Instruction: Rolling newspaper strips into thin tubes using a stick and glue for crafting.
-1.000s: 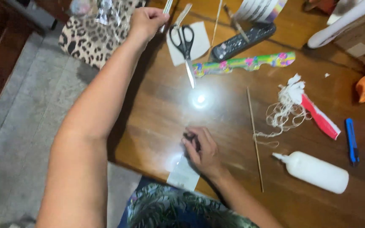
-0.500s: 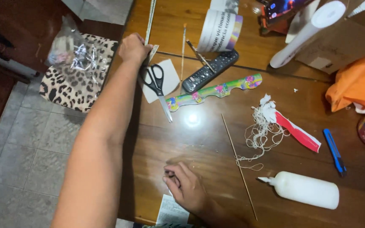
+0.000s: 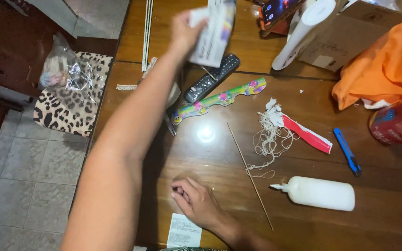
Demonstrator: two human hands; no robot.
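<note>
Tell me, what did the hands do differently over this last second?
The left hand left the scissors and now holds a roll of paper, lifted above the remote control. The right hand stayed curled on the wooden table. The thin stick, string tangle, glue bottle and blue cutter lie as before.

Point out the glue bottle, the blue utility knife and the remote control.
glue bottle (image 3: 324,193): head view, middle of its white body.
blue utility knife (image 3: 347,151): head view, middle of its handle.
remote control (image 3: 212,77): head view, its button face, below the left hand (image 3: 184,30).
</note>
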